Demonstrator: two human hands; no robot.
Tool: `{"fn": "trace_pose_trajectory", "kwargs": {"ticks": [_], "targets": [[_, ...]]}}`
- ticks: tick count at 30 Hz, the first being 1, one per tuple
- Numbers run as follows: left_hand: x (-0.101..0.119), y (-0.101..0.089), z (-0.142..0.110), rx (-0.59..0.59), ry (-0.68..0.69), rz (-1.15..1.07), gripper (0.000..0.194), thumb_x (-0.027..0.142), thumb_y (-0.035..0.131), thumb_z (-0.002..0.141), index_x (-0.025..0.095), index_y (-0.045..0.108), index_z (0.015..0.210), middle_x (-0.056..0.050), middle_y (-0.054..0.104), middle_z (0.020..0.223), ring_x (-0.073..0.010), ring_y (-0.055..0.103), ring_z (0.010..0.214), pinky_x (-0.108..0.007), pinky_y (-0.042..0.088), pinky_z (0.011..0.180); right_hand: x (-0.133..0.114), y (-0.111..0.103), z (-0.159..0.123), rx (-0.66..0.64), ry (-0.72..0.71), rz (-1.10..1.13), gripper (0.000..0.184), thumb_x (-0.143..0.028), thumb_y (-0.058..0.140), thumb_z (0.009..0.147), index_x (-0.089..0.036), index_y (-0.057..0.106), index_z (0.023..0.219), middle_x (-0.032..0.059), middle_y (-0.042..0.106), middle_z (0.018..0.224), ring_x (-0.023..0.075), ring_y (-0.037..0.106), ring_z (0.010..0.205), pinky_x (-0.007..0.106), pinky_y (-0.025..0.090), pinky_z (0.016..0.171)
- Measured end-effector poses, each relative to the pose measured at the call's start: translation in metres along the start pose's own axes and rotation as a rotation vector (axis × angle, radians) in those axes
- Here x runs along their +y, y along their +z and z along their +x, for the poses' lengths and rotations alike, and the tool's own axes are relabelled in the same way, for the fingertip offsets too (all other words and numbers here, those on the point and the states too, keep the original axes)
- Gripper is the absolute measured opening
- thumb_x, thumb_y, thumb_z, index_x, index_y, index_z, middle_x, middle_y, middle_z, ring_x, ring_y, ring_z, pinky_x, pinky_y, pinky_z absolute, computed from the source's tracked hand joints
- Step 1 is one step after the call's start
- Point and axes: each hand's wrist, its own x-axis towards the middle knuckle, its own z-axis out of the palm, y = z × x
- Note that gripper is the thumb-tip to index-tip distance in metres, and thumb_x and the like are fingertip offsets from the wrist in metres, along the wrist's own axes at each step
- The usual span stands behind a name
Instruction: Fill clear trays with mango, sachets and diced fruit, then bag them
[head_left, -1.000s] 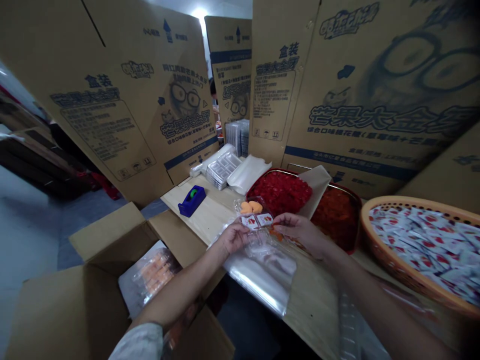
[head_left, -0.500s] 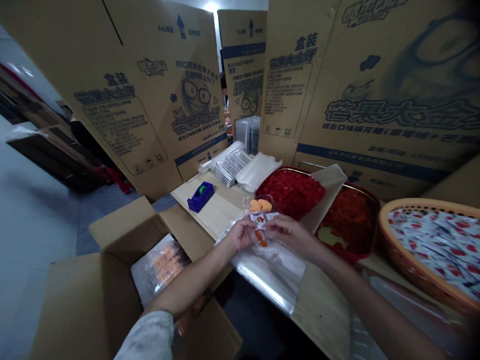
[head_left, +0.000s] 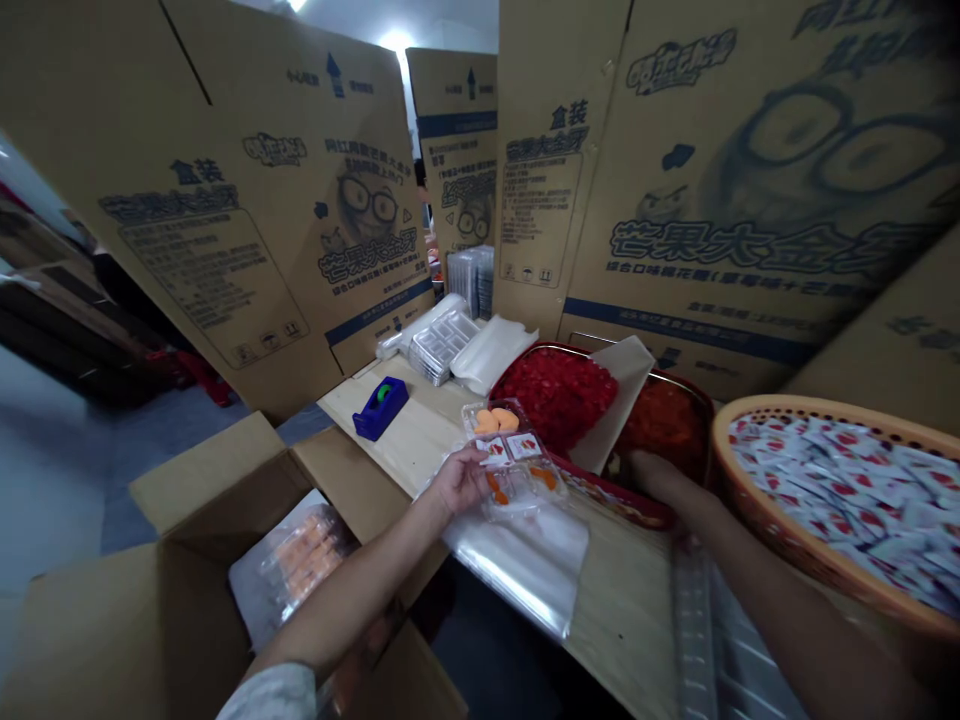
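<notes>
My left hand (head_left: pixel 462 480) pinches the left edge of a clear plastic compartment tray (head_left: pixel 534 497). Two orange-pink candies (head_left: pixel 496 420) lie in the tray's far part, two small printed packets (head_left: pixel 510 449) across its middle, and orange pieces (head_left: pixel 543 480) in the near compartments. My right hand (head_left: pixel 654 476) reaches into the right side of a red bin (head_left: pixel 628 513), among dark orange pieces (head_left: pixel 667 415); its fingers are hidden. A pale divider (head_left: pixel 616 400) separates these from red pieces (head_left: pixel 559 395) on the left side.
A blue tape dispenser (head_left: pixel 381 408), stacked clear trays (head_left: pixel 442 345) and plastic bags (head_left: pixel 495 355) are on the table (head_left: pixel 637 600). Flat clear film (head_left: pixel 525 570) lies at its front edge. An orange basket (head_left: pixel 739 480) of packets stands right, an open carton (head_left: pixel 180 600) with packed trays left.
My right hand has left the clear tray and moved right into the red bin's orange pieces. My left hand still holds the tray. The view has shifted slightly right.
</notes>
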Motion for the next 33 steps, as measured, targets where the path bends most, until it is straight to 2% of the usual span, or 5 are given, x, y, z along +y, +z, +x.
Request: {"fn": "trace_pose_trajectory", "kwargs": {"ticks": [4,10,14,22,33], "targets": [[0.001,0.005,-0.003,-0.007,0.005,0.006,0.041,0.004,0.052,0.065,0.009,0.059,0.105,-0.013,0.069,0.094,-0.0258,0.065,0.091,-0.045,0.047,0.088,-0.004,-0.007,-0.001,-0.065,0.093,-0.228,0.022,-0.007,0.047,0.07,-0.017,0.065,0.062,0.0112,0.065,0.071,0.0226,0.062,0.068,0.032,0.043,0.061],[0.002,0.007,-0.005,0.014,0.012,0.016,0.042,0.003,0.049,0.066,0.01,0.059,0.106,-0.012,0.069,0.098,-0.0248,0.066,0.089,-0.047,0.047,0.088,-0.034,-0.021,0.006,0.319,-0.131,-0.195,0.026,-0.018,0.042,0.083,-0.015,0.066,0.094,0.0131,0.062,0.096,0.0221,0.057,0.093,0.032,0.042,0.081],[0.002,0.009,-0.005,0.014,-0.012,-0.011,0.046,0.003,0.049,0.066,0.009,0.057,0.111,-0.012,0.069,0.099,-0.0238,0.066,0.088,-0.045,0.047,0.088,-0.073,-0.002,0.02,0.124,-0.295,-0.084,0.016,-0.016,0.051,0.078,-0.018,0.068,0.079,0.0083,0.062,0.088,0.0194,0.056,0.089,0.028,0.04,0.082],[0.002,0.008,-0.005,0.019,0.01,0.019,0.042,0.005,0.054,0.064,0.011,0.059,0.105,-0.011,0.07,0.092,-0.025,0.066,0.089,-0.046,0.046,0.089,-0.088,0.052,0.036,0.022,-0.138,-0.002,0.015,-0.011,0.059,0.069,-0.02,0.06,0.058,0.0068,0.062,0.066,0.0194,0.058,0.069,0.029,0.039,0.062],[-0.001,0.011,-0.002,0.034,-0.002,0.006,0.039,0.006,0.048,0.07,0.012,0.058,0.107,-0.01,0.07,0.088,-0.0232,0.066,0.084,-0.046,0.047,0.087,-0.097,0.009,-0.003,-0.033,-0.119,0.269,0.015,-0.027,0.058,0.072,-0.019,0.068,0.079,0.0019,0.067,0.072,0.0146,0.057,0.064,0.025,0.043,0.06]]}}
